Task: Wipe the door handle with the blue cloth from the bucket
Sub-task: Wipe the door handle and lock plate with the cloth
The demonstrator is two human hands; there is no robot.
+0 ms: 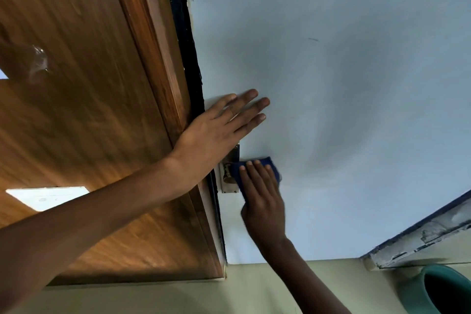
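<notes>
My right hand (263, 199) presses the blue cloth (270, 164) around the door handle (227, 174), which sticks out from a metal plate on the pale blue door. The handle is mostly covered by the cloth; only its brass base and the plate show. My left hand (219, 125) rests flat with fingers spread on the pale blue door (344, 97), just above the handle. The green bucket (433, 290) stands at the bottom right on the floor.
A brown wooden door frame and panel (89, 109) fills the left side, with a dark rough gap along its edge. The pale green floor (229, 293) runs along the bottom. A worn blue-edged skirting (420, 234) lies at the right.
</notes>
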